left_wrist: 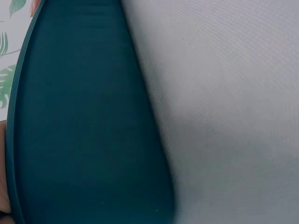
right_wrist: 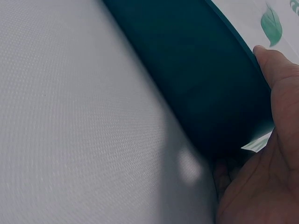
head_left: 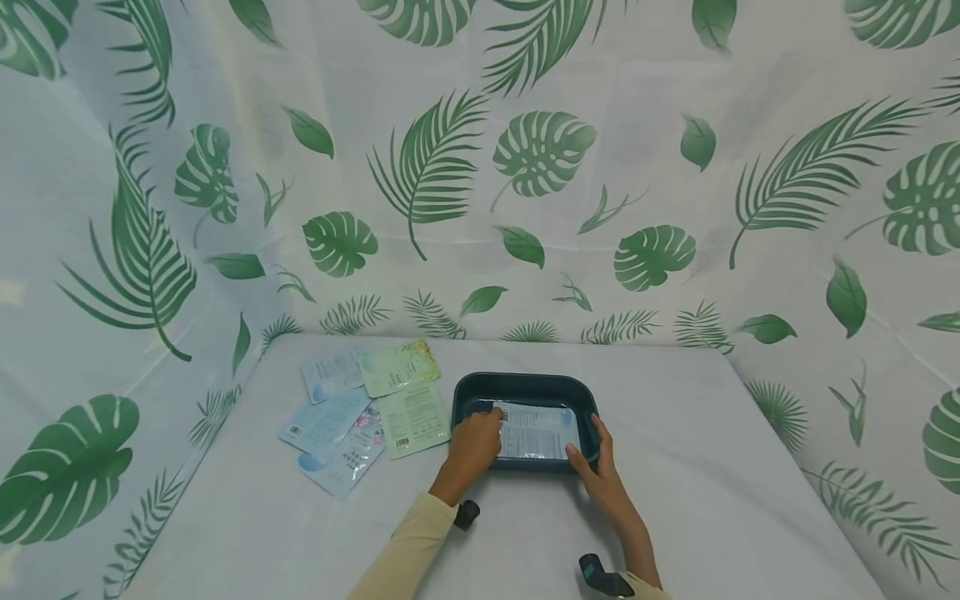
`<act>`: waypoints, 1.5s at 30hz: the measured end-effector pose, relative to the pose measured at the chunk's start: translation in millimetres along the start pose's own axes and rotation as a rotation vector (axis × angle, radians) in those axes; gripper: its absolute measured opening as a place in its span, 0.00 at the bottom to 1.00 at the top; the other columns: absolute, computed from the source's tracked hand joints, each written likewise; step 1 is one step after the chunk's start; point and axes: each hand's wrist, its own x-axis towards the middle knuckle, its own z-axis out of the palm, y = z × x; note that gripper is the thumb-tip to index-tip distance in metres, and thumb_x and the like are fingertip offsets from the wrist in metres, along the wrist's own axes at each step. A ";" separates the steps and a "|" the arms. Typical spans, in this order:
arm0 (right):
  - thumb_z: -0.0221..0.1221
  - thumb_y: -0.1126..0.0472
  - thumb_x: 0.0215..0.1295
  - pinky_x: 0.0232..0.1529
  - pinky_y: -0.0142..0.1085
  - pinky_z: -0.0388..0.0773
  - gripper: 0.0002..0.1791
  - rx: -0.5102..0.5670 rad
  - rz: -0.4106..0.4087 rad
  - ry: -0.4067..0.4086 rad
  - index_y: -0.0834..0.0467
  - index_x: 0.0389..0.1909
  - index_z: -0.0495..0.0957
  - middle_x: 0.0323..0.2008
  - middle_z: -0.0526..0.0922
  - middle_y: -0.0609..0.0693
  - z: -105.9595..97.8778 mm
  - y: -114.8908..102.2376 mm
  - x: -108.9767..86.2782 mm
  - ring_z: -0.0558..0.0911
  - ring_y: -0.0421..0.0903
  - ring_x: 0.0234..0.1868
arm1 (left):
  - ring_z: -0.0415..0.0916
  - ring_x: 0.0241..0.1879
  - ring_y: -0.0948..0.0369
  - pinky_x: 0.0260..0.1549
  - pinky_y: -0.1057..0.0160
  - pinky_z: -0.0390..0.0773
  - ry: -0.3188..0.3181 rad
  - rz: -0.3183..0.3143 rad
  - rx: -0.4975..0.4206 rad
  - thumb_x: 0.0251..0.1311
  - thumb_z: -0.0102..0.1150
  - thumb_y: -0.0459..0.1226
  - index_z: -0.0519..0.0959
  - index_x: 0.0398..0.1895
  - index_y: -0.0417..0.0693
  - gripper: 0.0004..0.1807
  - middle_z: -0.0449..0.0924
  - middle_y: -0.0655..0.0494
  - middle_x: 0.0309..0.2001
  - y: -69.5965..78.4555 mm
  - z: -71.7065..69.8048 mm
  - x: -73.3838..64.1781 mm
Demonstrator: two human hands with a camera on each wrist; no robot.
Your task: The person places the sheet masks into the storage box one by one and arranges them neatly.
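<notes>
A dark teal rectangular tray sits on the white-covered table. Inside it lies a pale blue and white face mask packet, printed side up. My left hand reaches over the tray's front left, its curled fingers pinching the packet's left end. With my right hand I grip the tray's front right corner, thumb at the rim and fingers along the outer side. In the right wrist view the right hand holds the tray wall. The left wrist view shows mostly the tray's front wall.
Left of the tray several flat packets overlap on the table: a green-yellow one, a pale green one and blue ones. A leaf-printed cloth stands behind and at both sides.
</notes>
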 end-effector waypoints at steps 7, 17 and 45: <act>0.50 0.43 0.72 0.69 0.68 0.38 0.44 -0.005 -0.007 0.008 0.41 0.77 0.32 0.78 0.31 0.59 0.2 -0.8 -0.1 0.35 0.66 0.77 | 0.70 0.21 0.65 0.18 0.68 0.64 -0.023 -0.010 -0.017 0.58 0.64 0.31 0.82 0.51 0.49 0.16 0.87 0.53 0.39 1.1 0.5 1.6; 0.50 0.43 0.72 0.70 0.67 0.37 0.45 -0.003 -0.009 0.012 0.43 0.77 0.32 0.78 0.31 0.60 1.3 -0.2 0.4 0.35 0.65 0.77 | 0.71 0.23 0.64 0.19 0.66 0.67 -0.014 -0.044 -0.032 0.58 0.63 0.31 0.81 0.50 0.49 0.16 0.86 0.52 0.39 1.7 1.0 1.1; 0.50 0.46 0.73 0.70 0.67 0.38 0.43 0.007 -0.028 0.031 0.46 0.78 0.33 0.78 0.33 0.61 3.0 1.9 -0.7 0.36 0.66 0.77 | 0.76 0.19 0.63 0.15 0.66 0.69 0.054 -0.032 0.022 0.65 0.58 0.35 0.82 0.44 0.44 0.08 0.86 0.51 0.31 0.6 6.8 -2.3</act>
